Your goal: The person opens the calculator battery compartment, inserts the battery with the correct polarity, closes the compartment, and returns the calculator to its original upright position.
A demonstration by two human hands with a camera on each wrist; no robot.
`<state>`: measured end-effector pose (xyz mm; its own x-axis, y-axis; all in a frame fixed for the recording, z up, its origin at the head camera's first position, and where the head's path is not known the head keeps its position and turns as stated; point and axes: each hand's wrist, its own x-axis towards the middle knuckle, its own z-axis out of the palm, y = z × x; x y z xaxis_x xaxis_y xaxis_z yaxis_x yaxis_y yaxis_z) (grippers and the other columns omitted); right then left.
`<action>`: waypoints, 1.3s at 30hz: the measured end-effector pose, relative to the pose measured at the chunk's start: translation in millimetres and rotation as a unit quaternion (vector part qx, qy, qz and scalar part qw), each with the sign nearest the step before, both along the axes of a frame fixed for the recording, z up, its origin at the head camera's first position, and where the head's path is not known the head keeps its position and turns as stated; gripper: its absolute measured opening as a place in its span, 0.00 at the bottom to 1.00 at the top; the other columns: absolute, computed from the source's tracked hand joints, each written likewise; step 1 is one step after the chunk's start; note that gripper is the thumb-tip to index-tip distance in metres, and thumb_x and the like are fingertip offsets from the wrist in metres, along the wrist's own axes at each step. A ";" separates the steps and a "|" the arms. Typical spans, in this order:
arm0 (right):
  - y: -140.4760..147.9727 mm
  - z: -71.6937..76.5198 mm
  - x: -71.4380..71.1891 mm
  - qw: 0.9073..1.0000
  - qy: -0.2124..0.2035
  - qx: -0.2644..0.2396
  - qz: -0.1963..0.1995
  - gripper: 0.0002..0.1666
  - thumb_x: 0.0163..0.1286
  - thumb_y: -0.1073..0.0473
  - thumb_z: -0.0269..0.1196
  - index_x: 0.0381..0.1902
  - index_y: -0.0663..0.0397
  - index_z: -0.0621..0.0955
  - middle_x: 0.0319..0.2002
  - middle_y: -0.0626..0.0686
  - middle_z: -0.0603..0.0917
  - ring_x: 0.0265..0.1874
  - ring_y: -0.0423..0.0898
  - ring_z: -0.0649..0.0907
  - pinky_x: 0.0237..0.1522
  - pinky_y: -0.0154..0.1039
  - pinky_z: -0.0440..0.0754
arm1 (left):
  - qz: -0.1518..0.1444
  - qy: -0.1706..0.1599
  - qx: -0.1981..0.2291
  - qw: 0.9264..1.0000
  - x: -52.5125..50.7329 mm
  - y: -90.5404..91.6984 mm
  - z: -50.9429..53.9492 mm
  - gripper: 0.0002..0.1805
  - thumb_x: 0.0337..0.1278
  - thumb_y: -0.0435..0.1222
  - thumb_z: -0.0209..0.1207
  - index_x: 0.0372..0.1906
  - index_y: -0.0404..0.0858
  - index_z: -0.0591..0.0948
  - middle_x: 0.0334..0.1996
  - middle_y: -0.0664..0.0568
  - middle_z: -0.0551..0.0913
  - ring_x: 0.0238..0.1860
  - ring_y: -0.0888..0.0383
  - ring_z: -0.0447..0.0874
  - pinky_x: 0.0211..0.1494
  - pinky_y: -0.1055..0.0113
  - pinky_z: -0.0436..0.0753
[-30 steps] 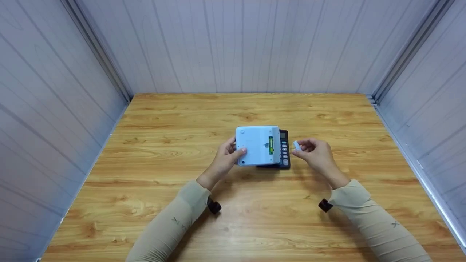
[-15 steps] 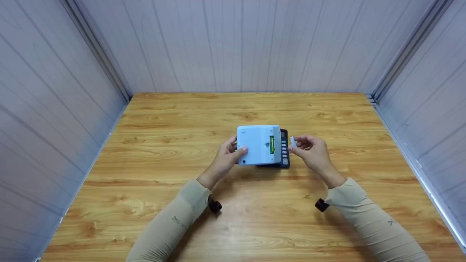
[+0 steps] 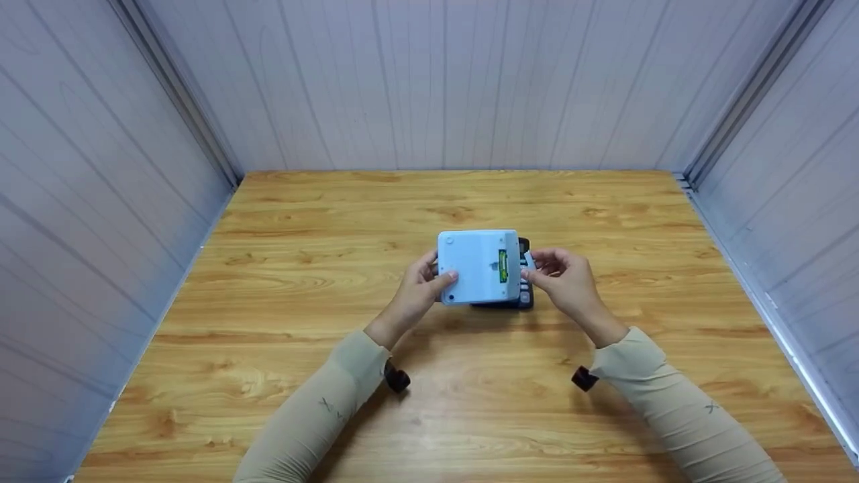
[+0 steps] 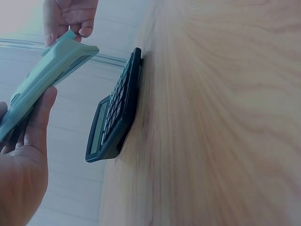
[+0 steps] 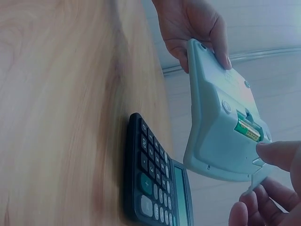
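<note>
In the head view a light blue calculator (image 3: 473,265) is held up with its underside showing. My left hand (image 3: 417,290) grips its left edge, thumb across the back. A green battery (image 5: 249,130) lies in the uncovered battery compartment near the right edge. My right hand (image 3: 569,280) pinches a small light blue battery cover (image 3: 529,259) beside that edge; whether the cover touches the calculator I cannot tell. Beneath, a black calculator (image 5: 149,181) stands on the table with its keys up, partly hidden by the blue one in the head view.
The wood-grain table (image 3: 322,228) carries the black calculator. Pale panelled walls (image 3: 429,87) rise at the back and on both sides. A dark wrist camera (image 3: 397,381) sits on the left wrist, another dark camera (image 3: 584,378) on the right.
My right hand has moved left with the battery cover, from apart on the right up to the blue calculator's right edge. The left hand and blue calculator have barely shifted.
</note>
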<state>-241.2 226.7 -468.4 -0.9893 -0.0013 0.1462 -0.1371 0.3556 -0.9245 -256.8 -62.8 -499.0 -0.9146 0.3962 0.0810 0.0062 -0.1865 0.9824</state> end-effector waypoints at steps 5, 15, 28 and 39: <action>-5.9 2.5 1.5 1.000 -0.004 -0.013 0.006 0.20 0.68 0.65 0.76 0.55 0.70 0.86 0.42 0.55 0.86 0.40 0.41 0.82 0.43 0.28 0.83 | 0.003 -0.003 -0.003 1.000 -1.4 0.4 -1.4 0.32 0.80 0.31 0.58 0.83 0.38 0.67 0.68 0.36 0.84 0.65 0.46 0.88 0.59 0.51 0.92; -16.8 6.5 0.8 1.000 -0.008 -0.024 0.009 0.19 0.69 0.65 0.76 0.54 0.69 0.86 0.43 0.55 0.87 0.41 0.43 0.83 0.45 0.29 0.83 | 0.009 -0.003 -0.004 1.000 -2.4 1.9 -3.0 0.32 0.80 0.30 0.58 0.83 0.37 0.67 0.67 0.34 0.84 0.64 0.45 0.88 0.58 0.51 0.93; -27.1 9.4 0.6 0.999 -0.014 -0.037 0.022 0.19 0.70 0.66 0.74 0.56 0.69 0.86 0.43 0.53 0.87 0.42 0.44 0.83 0.45 0.29 0.83 | 0.013 0.008 -0.007 1.000 0.4 2.4 -0.7 0.32 0.80 0.30 0.58 0.83 0.35 0.66 0.66 0.33 0.84 0.63 0.44 0.88 0.57 0.51 0.93; -32.4 8.7 -0.4 0.998 -0.031 -0.052 0.022 0.18 0.71 0.65 0.75 0.55 0.69 0.86 0.42 0.52 0.87 0.41 0.44 0.84 0.43 0.28 0.86 | 0.014 0.008 -0.011 1.000 -0.2 1.6 -2.7 0.32 0.81 0.31 0.58 0.83 0.37 0.67 0.66 0.35 0.85 0.62 0.46 0.89 0.57 0.52 0.93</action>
